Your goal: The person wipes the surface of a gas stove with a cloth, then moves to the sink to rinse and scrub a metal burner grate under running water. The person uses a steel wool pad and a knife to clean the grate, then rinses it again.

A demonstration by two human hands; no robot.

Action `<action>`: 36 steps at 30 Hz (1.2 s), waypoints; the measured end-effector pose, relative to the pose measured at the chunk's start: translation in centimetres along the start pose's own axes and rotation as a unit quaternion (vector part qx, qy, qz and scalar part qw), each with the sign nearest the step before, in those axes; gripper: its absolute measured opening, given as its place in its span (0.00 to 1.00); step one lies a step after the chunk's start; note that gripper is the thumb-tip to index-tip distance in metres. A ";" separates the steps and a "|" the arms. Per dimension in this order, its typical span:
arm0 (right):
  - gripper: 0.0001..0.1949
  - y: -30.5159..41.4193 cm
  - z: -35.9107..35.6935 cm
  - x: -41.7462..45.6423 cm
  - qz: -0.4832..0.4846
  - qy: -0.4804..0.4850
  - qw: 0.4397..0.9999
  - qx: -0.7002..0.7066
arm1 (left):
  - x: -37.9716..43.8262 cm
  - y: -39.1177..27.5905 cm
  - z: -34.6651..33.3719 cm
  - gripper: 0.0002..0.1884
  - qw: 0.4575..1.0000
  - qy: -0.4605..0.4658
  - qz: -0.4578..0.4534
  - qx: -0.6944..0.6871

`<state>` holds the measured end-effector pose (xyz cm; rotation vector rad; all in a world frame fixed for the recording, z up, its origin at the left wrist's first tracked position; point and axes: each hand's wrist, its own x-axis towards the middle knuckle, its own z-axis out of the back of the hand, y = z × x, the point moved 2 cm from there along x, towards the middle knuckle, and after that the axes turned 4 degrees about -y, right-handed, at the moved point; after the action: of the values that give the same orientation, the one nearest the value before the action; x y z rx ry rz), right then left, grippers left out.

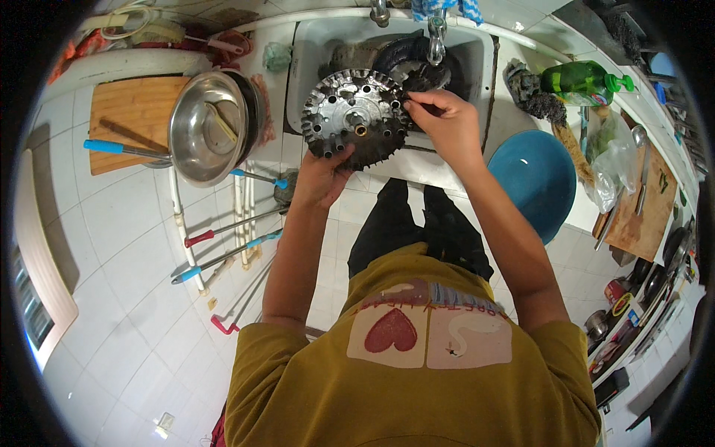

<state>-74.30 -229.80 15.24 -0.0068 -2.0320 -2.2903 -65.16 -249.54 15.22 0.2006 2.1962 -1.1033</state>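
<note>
A round metal fan wheel [347,107] is held tilted over the front of the sink. Short blades ring its edge, several holes pierce its face, and its hub has a brass-coloured centre. Dark grime covers much of its lower part. My left hand [327,180] grips the wheel from below, thumb on the face. At the upper right of the rim, my right hand [449,116] has thumb and fingertips pinched on the blades; whether a small thing is between them is hidden. Behind the wheel, a dark round vessel [391,51] sits in the grey sink [475,58] below a tap [436,42].
Left of the sink stand nested metal bowls [192,120] on a wooden board [123,100]. To the right are a blue basin [530,181], a green pump bottle [578,82], a blackened scrubber [544,106] and a cutting board [631,223]. Long-handled tools [223,254] lean at lower left.
</note>
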 end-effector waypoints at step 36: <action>0.10 -11.1 4.8 -6.4 -0.206 -0.016 0.975 -0.077 | 21.4 -6.0 0.2 0.34 0.496 0.042 0.198 0.844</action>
<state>-68.82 -223.38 4.43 0.4080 -2.0203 -2.6978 -83.91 -256.68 5.77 1.4440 0.1710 -2.4454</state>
